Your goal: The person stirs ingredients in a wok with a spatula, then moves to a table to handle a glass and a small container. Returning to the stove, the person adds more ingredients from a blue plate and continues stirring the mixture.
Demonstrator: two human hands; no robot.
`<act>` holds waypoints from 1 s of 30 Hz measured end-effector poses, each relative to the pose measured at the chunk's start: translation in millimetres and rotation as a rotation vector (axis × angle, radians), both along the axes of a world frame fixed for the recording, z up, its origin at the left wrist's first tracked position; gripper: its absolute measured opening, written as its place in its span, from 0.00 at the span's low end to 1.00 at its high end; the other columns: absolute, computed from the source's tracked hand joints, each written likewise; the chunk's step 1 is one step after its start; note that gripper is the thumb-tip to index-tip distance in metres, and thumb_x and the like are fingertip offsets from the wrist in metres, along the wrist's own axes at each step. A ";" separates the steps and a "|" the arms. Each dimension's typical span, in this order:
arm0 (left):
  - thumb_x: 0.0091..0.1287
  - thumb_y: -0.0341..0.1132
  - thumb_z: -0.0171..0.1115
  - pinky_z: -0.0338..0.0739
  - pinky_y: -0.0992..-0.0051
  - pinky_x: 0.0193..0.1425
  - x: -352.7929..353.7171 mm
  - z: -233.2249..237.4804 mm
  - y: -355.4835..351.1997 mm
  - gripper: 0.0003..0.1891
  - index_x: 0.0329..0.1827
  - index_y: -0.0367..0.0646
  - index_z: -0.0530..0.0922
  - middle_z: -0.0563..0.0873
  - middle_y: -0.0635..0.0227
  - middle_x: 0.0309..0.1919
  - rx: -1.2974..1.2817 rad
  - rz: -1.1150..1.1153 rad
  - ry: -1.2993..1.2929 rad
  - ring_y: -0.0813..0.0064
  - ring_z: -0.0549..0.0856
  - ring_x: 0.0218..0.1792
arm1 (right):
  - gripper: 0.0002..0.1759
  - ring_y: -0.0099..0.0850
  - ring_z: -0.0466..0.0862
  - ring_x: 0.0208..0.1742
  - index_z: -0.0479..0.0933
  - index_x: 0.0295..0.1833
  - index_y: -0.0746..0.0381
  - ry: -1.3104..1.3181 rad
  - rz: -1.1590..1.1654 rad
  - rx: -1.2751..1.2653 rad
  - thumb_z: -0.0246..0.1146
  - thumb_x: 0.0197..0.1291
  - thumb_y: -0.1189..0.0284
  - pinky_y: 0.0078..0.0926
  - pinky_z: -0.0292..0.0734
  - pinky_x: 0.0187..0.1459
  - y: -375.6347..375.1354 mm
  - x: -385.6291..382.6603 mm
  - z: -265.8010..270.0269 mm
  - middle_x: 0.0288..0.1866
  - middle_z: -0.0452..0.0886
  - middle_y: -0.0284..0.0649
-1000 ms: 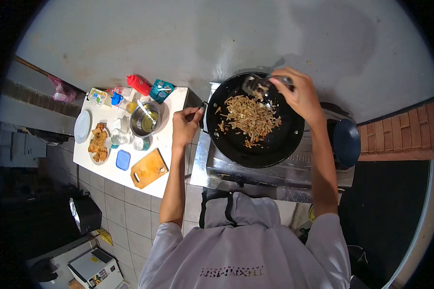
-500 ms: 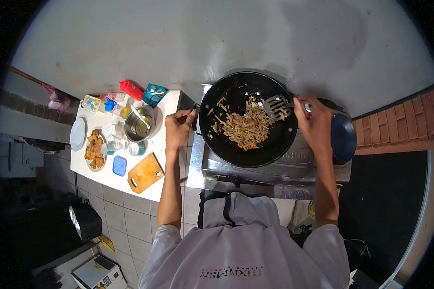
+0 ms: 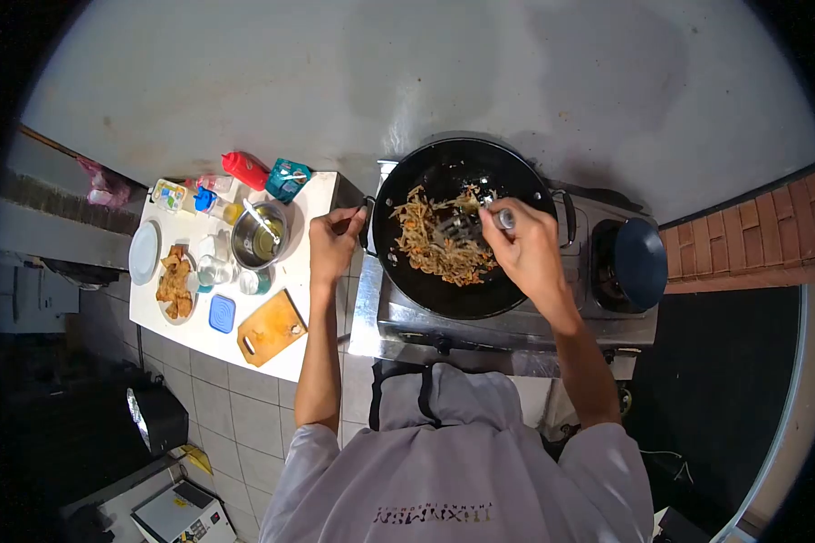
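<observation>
A black two-handled wok [image 3: 444, 294] sits on the steel gas stove [image 3: 398, 317]. My left hand [image 3: 335, 242] pinches the wok's left handle [image 3: 369, 224]. In my right hand [image 3: 527, 252] is the grey-tipped handle of a slotted metal spatula [image 3: 462, 226]; its head is down among the food and partly blurred. Chopped brown strips with small orange bits [image 3: 435, 253] lie spread over the wok's left and middle. The wok's right handle [image 3: 568, 217] shows beyond my right hand, untouched.
A dark blue pan [image 3: 641, 262] stands on the right burner. On the white table [image 3: 190, 328] at left are a metal pot [image 3: 252, 258], a red bottle [image 3: 244, 169], a wooden cutting board [image 3: 272, 330], a plate of fried food [image 3: 174, 285] and several jars. A wall rises behind the stove.
My right hand has moved left and over the wok with the spatula, uncovering the right handle. The food has shifted left and spread out. My left hand stays on the handle.
</observation>
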State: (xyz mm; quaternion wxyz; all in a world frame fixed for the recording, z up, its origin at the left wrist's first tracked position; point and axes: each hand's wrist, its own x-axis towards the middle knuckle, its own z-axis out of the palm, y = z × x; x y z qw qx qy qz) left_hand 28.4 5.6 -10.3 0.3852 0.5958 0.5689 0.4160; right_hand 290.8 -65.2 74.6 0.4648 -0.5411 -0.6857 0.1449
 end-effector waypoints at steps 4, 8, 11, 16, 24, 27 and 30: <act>0.66 0.33 0.67 0.70 0.81 0.28 3.0 3.8 -0.6 0.11 0.40 0.30 0.84 0.84 0.70 0.24 0.040 0.004 -0.012 0.85 0.75 0.24 | 0.07 0.43 0.81 0.25 0.77 0.36 0.69 -0.119 -0.108 0.014 0.65 0.60 0.75 0.35 0.73 0.28 0.0 14.1 2.9 0.28 0.80 0.49; 0.65 0.33 0.67 0.74 0.81 0.33 1.7 8.5 -2.4 0.12 0.40 0.29 0.84 0.86 0.67 0.26 -0.024 0.007 0.028 0.84 0.78 0.27 | 0.07 0.36 0.82 0.24 0.78 0.37 0.70 0.098 -0.050 -0.037 0.65 0.60 0.76 0.32 0.74 0.26 -13.9 -8.7 7.7 0.29 0.80 0.48; 0.65 0.33 0.67 0.74 0.81 0.35 -1.6 -0.3 0.8 0.12 0.40 0.29 0.85 0.87 0.65 0.27 0.012 -0.007 0.012 0.83 0.79 0.28 | 0.06 0.37 0.84 0.25 0.79 0.38 0.69 -0.059 0.031 -0.018 0.64 0.61 0.75 0.32 0.76 0.25 -3.6 -9.7 -14.9 0.31 0.83 0.48; 0.65 0.33 0.67 0.74 0.80 0.35 0.8 4.1 -0.4 0.12 0.42 0.30 0.85 0.86 0.66 0.27 -0.004 0.011 0.008 0.83 0.79 0.28 | 0.08 0.36 0.81 0.22 0.78 0.35 0.70 -0.092 -0.090 0.017 0.63 0.62 0.75 0.31 0.71 0.23 16.6 12.0 12.3 0.27 0.81 0.48; 0.65 0.34 0.68 0.75 0.80 0.36 -3.3 -1.6 0.4 0.13 0.41 0.29 0.84 0.86 0.65 0.26 0.053 0.000 0.044 0.83 0.79 0.29 | 0.09 0.37 0.79 0.20 0.79 0.35 0.69 0.010 -0.080 -0.161 0.64 0.62 0.73 0.33 0.71 0.23 28.0 5.6 -13.2 0.25 0.80 0.50; 0.64 0.34 0.68 0.75 0.79 0.37 -1.0 0.3 -0.4 0.13 0.41 0.28 0.84 0.86 0.64 0.27 0.004 0.001 0.045 0.82 0.80 0.30 | 0.08 0.38 0.81 0.22 0.78 0.34 0.68 -0.101 -0.102 -0.023 0.65 0.60 0.74 0.33 0.72 0.24 16.6 23.3 7.2 0.27 0.81 0.49; 0.64 0.34 0.68 0.75 0.79 0.37 0.2 0.1 0.9 0.13 0.40 0.28 0.84 0.86 0.63 0.27 0.035 0.005 0.003 0.82 0.80 0.30 | 0.07 0.38 0.84 0.26 0.78 0.35 0.69 0.051 -0.052 -0.089 0.66 0.59 0.75 0.31 0.75 0.27 -11.7 3.3 33.9 0.29 0.82 0.48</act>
